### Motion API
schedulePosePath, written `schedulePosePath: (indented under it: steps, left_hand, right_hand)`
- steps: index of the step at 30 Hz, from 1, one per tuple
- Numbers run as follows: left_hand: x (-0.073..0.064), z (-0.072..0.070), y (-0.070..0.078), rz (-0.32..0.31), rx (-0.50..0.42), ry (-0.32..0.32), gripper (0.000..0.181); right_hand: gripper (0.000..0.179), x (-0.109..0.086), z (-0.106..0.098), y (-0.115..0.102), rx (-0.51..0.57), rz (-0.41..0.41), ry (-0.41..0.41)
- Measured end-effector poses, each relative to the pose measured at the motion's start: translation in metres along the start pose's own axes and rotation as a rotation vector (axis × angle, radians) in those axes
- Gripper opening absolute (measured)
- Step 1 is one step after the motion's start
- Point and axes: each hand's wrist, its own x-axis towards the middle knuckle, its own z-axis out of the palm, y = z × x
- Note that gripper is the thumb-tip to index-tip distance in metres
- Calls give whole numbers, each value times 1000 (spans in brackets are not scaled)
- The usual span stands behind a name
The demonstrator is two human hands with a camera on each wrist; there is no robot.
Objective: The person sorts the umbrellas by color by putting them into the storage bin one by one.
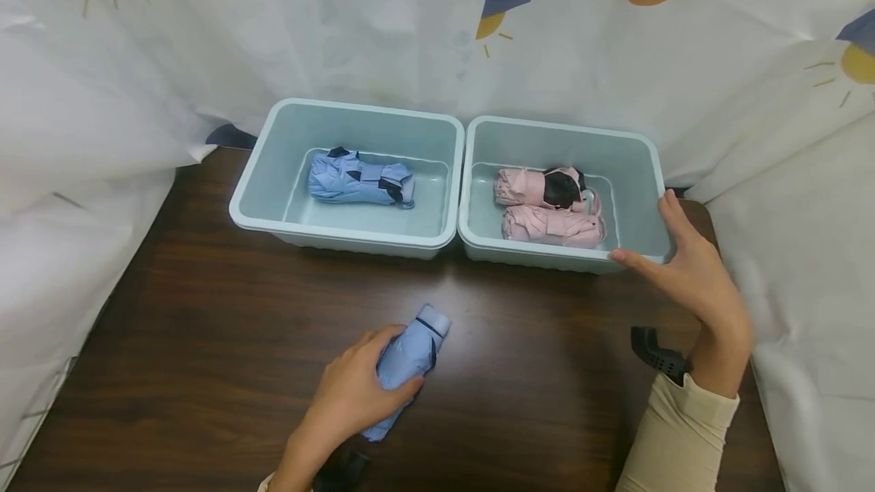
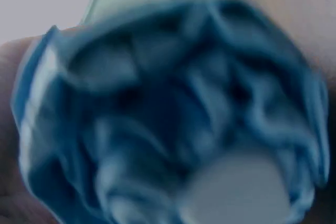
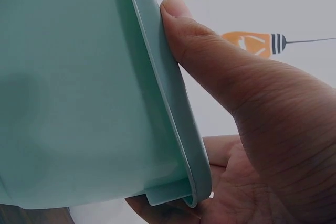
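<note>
My left hand [image 1: 358, 389] grips a folded blue umbrella [image 1: 406, 355], which lies slantwise over the table with its pale capped end toward the bins. Up close in the left wrist view, its gathered blue fabric [image 2: 173, 103] fills most of the picture, blurred. At the far right, my right hand [image 1: 704, 275] holds the near right corner of the right light-blue bin [image 1: 547, 249]. Its thumb [image 3: 197, 35] lies along the rim in the right wrist view, while other fingers reach round the corner below. Inside that bin lie two folded pink umbrellas [image 1: 554, 226], side by side.
The left light-blue bin [image 1: 349, 235] stands against the right one and holds another folded blue umbrella [image 1: 358, 179]. Both stand at the back of the dark wooden table [image 1: 205, 325]. A white patterned curtain [image 1: 383, 29] hangs behind and along both sides.
</note>
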Motion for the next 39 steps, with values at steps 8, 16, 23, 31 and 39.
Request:
schedulePosePath:
  steps: [8, 16, 23, 31, 39]
  left_hand:
    - [-4, -27, -4, 29, -61, -69, 74]
    - [0, -48, -15, 155, -190, -171, 73]
    - [1, -77, -14, 204, -160, -157, 71]
    - [2, -107, -5, 243, -99, -91, 73]
    - [7, -135, 7, 266, -65, -49, 76]
  right_hand:
    - [110, 0, 4, 0, 7, -14, 21]
    - [110, 1, 2, 1, 16, -28, 8]
    - [111, 1, 1, 1, 13, -26, 4]
    - [111, 0, 1, 0, 21, -28, -6]
    - [110, 0, 1, 0, 24, -31, -2]
